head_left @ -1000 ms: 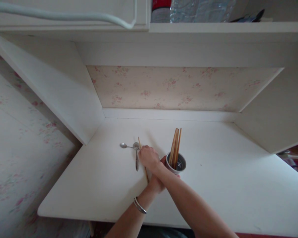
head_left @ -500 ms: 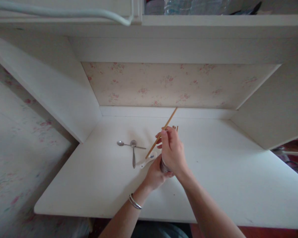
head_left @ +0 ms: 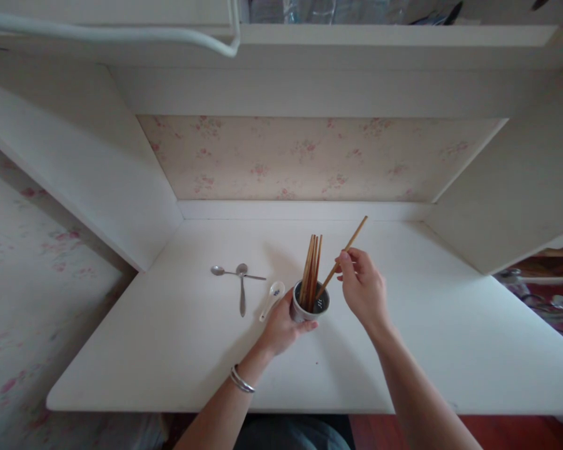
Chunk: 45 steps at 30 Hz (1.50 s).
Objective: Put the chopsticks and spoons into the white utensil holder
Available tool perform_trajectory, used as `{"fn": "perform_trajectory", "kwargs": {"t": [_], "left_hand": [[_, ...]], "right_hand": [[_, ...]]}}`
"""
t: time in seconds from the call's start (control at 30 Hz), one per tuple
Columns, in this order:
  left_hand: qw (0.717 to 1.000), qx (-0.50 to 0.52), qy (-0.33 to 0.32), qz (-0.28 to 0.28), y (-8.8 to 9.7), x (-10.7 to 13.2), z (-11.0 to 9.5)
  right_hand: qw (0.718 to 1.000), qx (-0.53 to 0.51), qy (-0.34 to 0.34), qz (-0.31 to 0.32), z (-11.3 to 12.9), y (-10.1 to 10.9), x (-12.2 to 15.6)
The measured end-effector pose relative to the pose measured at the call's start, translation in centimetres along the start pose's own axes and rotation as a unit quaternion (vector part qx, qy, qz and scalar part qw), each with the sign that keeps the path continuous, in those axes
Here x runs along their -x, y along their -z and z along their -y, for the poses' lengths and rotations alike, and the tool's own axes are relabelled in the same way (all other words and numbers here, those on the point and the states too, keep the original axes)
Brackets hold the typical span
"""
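My left hand [head_left: 284,325] is wrapped round a metal utensil holder [head_left: 304,314] with holes in it. Several wooden chopsticks [head_left: 311,269] stand inside the holder, leaning together. To the right, my right hand [head_left: 363,284] pinches a single chopstick [head_left: 351,240] between thumb and fingers; its lower end reaches the holder's rim. Left of the holder lies a white ceramic spoon [head_left: 272,300] with a dark pattern in its bowl. Farther left, two metal spoons lie crossed: one upright in view [head_left: 243,294], the other sideways [head_left: 219,270].
The white desktop [head_left: 169,350] is bounded by side panels and a floral back wall [head_left: 304,156]. Overhead is a shelf [head_left: 380,35] holding clear plastic items, with a pale bent bar [head_left: 122,34] at its left. More objects fill a shelf at far right.
My right hand has moved right, away from covering the holder, swinging its chopstick so the lower end is at the rim. The holder and its chopsticks now show. The camera view has shifted slightly.
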<state>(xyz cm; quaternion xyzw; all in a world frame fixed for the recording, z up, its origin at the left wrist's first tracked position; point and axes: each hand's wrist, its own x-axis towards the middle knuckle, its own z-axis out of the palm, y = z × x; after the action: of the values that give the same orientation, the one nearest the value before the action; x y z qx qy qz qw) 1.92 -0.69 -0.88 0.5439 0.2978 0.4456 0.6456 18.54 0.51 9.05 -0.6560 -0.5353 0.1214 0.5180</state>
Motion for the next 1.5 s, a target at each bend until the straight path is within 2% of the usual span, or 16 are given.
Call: {"fn": "perform_trajectory", "kwargs": {"t": [0.2, 0.33, 0.53, 0.7, 0.9, 1.0, 1.07, 1.17, 1.27, 1.3, 1.4, 1.43, 1.5], "left_hand": [[1.000, 0.006, -0.001, -0.008, -0.4, -0.1, -0.4], [1.000, 0.009, -0.001, -0.010, -0.3, -0.2, -0.3], [0.999, -0.034, -0.014, -0.009, -0.1, -0.3, -0.1], [0.997, -0.072, -0.015, -0.022, -0.4, 0.0, 0.2], [0.992, -0.119, -0.016, -0.041, -0.8, 0.3, -0.3], [0.992, -0.117, -0.022, -0.045, -0.8, 1.0, -0.1], [0.990, -0.129, -0.006, -0.056, -0.4, 2.2, 0.1], [0.981, -0.163, 0.064, -0.080, 1.0, 5.1, -0.5], [0.967, -0.199, 0.144, -0.065, 3.7, 7.3, -2.7], [0.955, -0.234, 0.157, -0.088, 4.7, 7.4, -3.6], [0.896, -0.360, 0.145, -0.214, 8.1, 6.1, -5.8], [0.871, -0.411, 0.132, -0.235, 9.1, 5.2, -6.1], [0.825, -0.501, 0.122, -0.232, 10.8, 3.1, -6.2]], "right_hand": [[0.996, 0.064, 0.044, 0.040, -1.4, -2.0, 1.5], [0.996, 0.045, 0.029, 0.070, -2.6, -3.0, 3.1], [0.996, 0.000, -0.008, 0.092, -3.6, -3.3, 3.7], [0.982, -0.082, -0.078, 0.153, -4.7, -2.9, 4.5], [0.953, -0.172, -0.056, 0.242, -6.1, -2.8, 7.3], [0.945, -0.221, -0.060, 0.234, -6.3, -3.3, 8.0], [0.945, -0.229, -0.069, 0.221, -6.3, -3.7, 8.2], [0.951, -0.204, -0.085, 0.214, -6.7, -4.1, 8.2], [0.955, -0.190, -0.085, 0.209, -7.6, -4.6, 8.4], [0.956, -0.190, -0.085, 0.205, -7.9, -4.8, 8.5], [0.962, -0.180, -0.092, 0.185, -8.8, -5.4, 8.9], [0.963, -0.176, -0.093, 0.181, -9.0, -5.6, 9.0], [0.963, -0.175, -0.091, 0.181, -9.3, -5.7, 9.1]]}}
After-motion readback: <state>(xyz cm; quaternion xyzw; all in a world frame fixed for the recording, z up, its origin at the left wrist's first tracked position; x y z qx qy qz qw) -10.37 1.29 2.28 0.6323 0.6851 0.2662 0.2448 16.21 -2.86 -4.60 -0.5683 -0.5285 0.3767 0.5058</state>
